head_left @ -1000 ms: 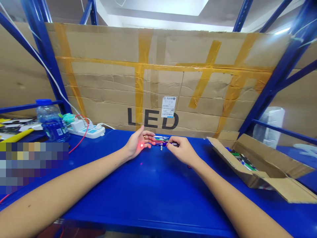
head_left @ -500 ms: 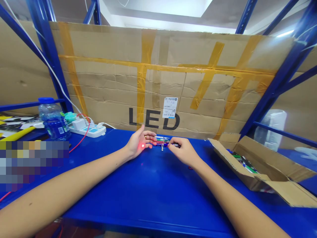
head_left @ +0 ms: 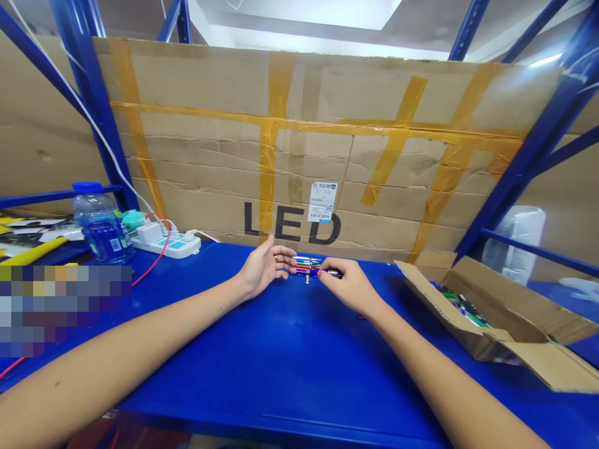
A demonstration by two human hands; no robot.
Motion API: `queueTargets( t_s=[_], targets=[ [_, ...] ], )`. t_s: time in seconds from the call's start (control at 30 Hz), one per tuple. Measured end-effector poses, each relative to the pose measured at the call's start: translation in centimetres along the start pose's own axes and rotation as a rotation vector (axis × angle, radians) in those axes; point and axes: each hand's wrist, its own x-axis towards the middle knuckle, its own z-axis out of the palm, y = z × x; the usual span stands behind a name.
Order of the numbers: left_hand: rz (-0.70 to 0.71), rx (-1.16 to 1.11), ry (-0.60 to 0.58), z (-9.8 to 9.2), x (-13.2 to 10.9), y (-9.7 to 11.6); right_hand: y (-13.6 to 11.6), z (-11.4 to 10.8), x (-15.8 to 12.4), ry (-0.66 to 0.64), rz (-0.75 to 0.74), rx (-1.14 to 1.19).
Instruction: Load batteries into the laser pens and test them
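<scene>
Pinching a purple pen (head_left: 312, 272), the right hand (head_left: 346, 280) sits near the loosely spread left hand (head_left: 262, 269).

At 12 o'clock, the tall tan corrugated-cardboard panel (head_left: 210, 168) bears the large black printed capitals "LED" (head_left: 286, 224). A white rectangular paper label (head_left: 322, 201) with a blue strip at its 6 o'clock edge overlaps the D; its small print and barcode are too fine to read. At 10 o'clock, a clear plastic blue-capped bottle (head_left: 96, 216) carries a small white printed patch (head_left: 115, 244), likewise illegible
</scene>
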Motion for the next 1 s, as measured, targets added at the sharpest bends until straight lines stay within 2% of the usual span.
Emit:
queueTargets(
  t_s=[0.8, 0.9, 1.0],
  targets=[
    [0.014, 0.048, 0.018, 0.1, 0.0, 0.2, 0.2, -0.2, 0.2, 0.013, 0.009, 0.020],
    [0.057, 0.199, 0.048, -0.2, 0.3, 0.1, 0.6, -0.4, 0.5, 0.010, 0.044, -0.008],
    [0.174, 0.614, 0.081, -0.2, 0.3, -0.2, 1.3, -0.2, 0.8, -0.065, 0.075, -0.033]
  ],
)
